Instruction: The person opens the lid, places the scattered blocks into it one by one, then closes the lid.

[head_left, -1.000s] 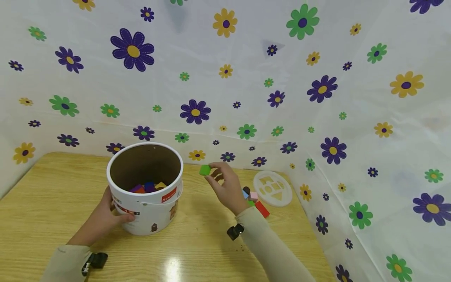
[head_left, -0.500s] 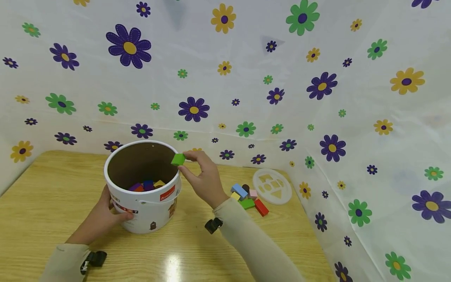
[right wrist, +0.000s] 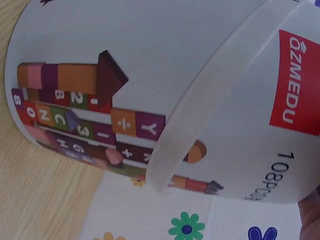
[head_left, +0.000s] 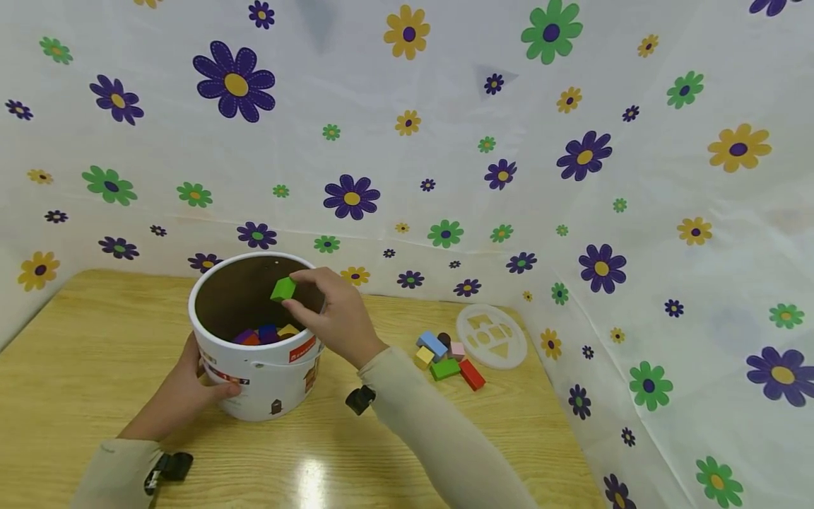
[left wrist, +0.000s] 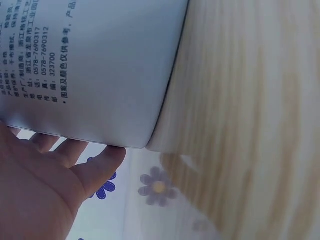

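Note:
A white bucket with printed toy-block pictures stands on the table at the left of centre. My left hand holds it by the near left side, thumb on the front. In the left wrist view, fingers of that hand lie against the bucket wall. My right hand pinches a green block between thumb and fingertips, above the bucket's opening. Several coloured blocks lie inside at the bottom. In the right wrist view the bucket's wall and handle show; the green block is out of sight.
To the right on the wooden table lie a red block, a green block, a blue block and several others. A white plate with shaped cut-outs lies beside them. Flowered cloth hangs behind and at the right.
My right hand has carried the green block leftward, from right of the bucket to over its opening. The blocks on the table have come into fuller view. My left hand stays on the bucket.

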Demonstrator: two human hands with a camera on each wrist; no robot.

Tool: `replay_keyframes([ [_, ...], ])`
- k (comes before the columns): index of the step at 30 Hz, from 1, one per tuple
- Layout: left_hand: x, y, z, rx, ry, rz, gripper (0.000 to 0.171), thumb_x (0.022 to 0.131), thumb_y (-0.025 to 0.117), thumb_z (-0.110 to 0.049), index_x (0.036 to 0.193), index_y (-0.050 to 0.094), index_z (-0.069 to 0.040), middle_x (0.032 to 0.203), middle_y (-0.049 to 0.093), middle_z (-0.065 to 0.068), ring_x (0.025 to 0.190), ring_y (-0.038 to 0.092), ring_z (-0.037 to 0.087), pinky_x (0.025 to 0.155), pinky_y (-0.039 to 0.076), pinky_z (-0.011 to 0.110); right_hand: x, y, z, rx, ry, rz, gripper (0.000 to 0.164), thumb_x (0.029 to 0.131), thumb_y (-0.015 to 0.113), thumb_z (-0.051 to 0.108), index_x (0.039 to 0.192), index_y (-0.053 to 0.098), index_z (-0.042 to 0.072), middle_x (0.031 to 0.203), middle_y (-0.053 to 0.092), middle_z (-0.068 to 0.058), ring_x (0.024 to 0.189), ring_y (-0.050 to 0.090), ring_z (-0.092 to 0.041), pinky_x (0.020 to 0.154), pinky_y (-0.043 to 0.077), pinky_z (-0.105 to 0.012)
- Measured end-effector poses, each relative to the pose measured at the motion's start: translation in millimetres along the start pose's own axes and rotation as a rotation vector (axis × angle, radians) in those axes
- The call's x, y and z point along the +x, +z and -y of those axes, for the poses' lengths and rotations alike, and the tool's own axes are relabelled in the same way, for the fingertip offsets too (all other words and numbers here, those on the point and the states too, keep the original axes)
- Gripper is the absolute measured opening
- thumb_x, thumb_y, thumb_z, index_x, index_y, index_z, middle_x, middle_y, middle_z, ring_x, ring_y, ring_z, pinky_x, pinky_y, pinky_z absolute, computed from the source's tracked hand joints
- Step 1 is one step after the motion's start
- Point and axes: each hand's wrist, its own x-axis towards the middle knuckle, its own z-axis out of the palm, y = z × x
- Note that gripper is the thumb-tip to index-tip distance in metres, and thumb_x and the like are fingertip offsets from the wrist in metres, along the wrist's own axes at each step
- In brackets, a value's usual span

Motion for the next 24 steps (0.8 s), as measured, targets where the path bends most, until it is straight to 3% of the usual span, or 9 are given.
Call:
replay_keyframes([
  [4,0.1,1.6,-1.8,-0.001,0.003,0.008,0.119,0.089,0.083,-0.033,0.16,-0.011,-0.049,0.169,0.009,0.023,0.148,0.016,0.061,0.104,0.019,0.089,0.1,3.8,1.7,0.038,0.021,0.002,0.035,0.093,0.079,0.015,0.125,0.067,0.005,0.116,0.072,-0.007,0.108,0.068,-0.017,0.099,0.052,-0.016],
  [12,-2.4,1.1,-4.6,-0.005,0.039,0.0,0.118,0.089,0.084,-0.033,0.162,-0.008,-0.044,0.167,0.014,0.024,0.145,0.021,0.062,0.102,0.022,0.089,-1.2,7.8,2.0,0.116,0.041,-0.009,0.035,0.093,0.079,0.013,0.125,0.067,0.005,0.113,0.071,-0.007,0.105,0.069,-0.023,0.095,0.055,-0.019],
  [18,-4.0,2.7,-6.1,-0.002,0.003,0.005,0.118,0.09,0.082,-0.034,0.162,-0.011,-0.042,0.166,0.012,0.028,0.144,0.02,0.065,0.102,0.021,0.09,-3.2,8.8,2.6,0.114,0.054,0.007,0.035,0.093,0.079,0.014,0.125,0.068,0.006,0.116,0.072,-0.006,0.109,0.067,-0.015,0.099,0.053,-0.019],
  [24,-4.6,4.4,-6.2,-0.031,0.02,0.004,0.118,0.09,0.083,-0.031,0.162,-0.009,-0.043,0.166,0.013,0.026,0.145,0.019,0.062,0.104,0.019,0.089,-6.0,9.7,2.8,0.116,0.062,-0.004,0.033,0.094,0.078,0.016,0.124,0.068,0.007,0.12,0.072,-0.005,0.113,0.066,-0.011,0.104,0.05,-0.018],
])
